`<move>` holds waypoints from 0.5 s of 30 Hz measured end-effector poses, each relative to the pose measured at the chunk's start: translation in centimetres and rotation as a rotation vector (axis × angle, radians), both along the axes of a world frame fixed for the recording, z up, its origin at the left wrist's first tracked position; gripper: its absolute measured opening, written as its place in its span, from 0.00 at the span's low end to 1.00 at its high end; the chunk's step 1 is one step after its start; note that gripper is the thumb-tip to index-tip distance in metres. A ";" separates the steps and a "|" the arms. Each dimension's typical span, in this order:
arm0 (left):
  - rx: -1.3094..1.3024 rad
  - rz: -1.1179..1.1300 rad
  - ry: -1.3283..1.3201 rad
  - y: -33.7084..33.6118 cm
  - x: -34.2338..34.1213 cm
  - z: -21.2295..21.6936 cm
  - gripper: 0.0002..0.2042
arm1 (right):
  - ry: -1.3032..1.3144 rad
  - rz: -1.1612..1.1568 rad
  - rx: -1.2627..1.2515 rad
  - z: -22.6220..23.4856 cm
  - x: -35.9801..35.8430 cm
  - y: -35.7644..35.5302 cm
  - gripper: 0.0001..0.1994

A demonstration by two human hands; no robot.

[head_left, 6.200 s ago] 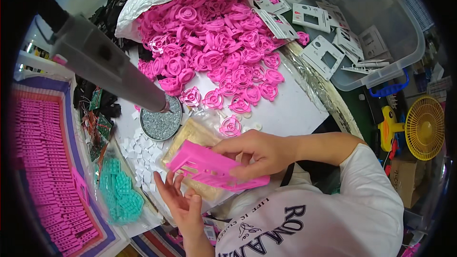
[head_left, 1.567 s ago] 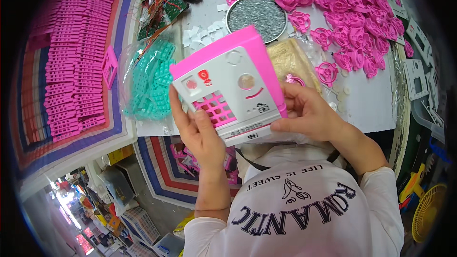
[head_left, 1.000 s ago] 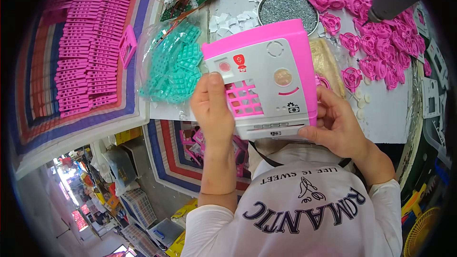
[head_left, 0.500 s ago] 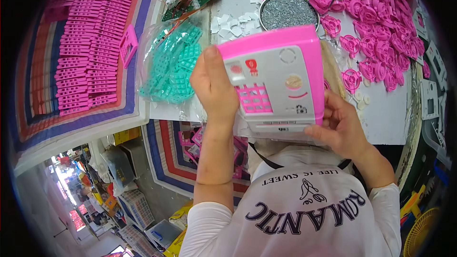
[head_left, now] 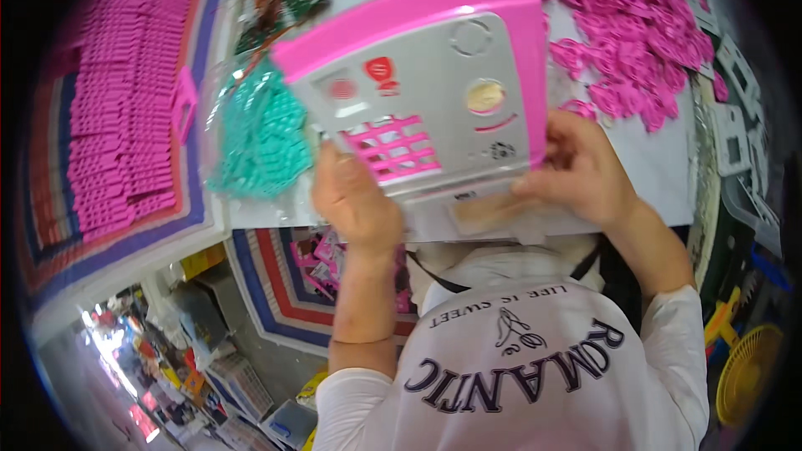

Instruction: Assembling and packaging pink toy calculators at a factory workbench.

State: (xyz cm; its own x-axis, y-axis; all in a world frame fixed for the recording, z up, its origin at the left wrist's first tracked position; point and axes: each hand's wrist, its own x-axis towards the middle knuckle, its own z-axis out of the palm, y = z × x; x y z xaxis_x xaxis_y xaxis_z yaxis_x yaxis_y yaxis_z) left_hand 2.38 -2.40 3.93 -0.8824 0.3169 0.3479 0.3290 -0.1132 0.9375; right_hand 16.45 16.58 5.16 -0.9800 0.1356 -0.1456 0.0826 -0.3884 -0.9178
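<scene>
pink and grey plastic toy panel (head_left: 434,88), stiff and light i judge; my left hand (head_left: 355,200) and right hand (head_left: 581,171) are clamped on its lower edge.

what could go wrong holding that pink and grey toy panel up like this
The toy panel is lifted off the table, pinched only at its lower edge by the left hand and right hand, so it might tip or slip. If it drops, it could land on the bag of teal parts or scatter the loose pink pieces beneath. It also hides much of the table from view.
</scene>
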 end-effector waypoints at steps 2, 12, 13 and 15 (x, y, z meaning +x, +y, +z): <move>-0.006 -0.140 -0.011 -0.3 -0.9 -0.2 0.14 | -0.001 0.046 0.108 -0.3 -0.8 2.9 0.20; -0.644 -0.621 0.689 -2.6 -1.9 -3.4 0.20 | 0.381 0.339 1.398 -4.0 -2.1 9.9 0.24; -0.646 -0.619 0.684 -2.5 -2.0 -3.3 0.21 | 0.371 0.310 1.419 -4.0 -1.9 9.6 0.25; -0.653 -0.614 0.675 -2.2 -2.6 -3.0 0.22 | 0.353 0.251 1.460 -3.9 -1.7 8.3 0.27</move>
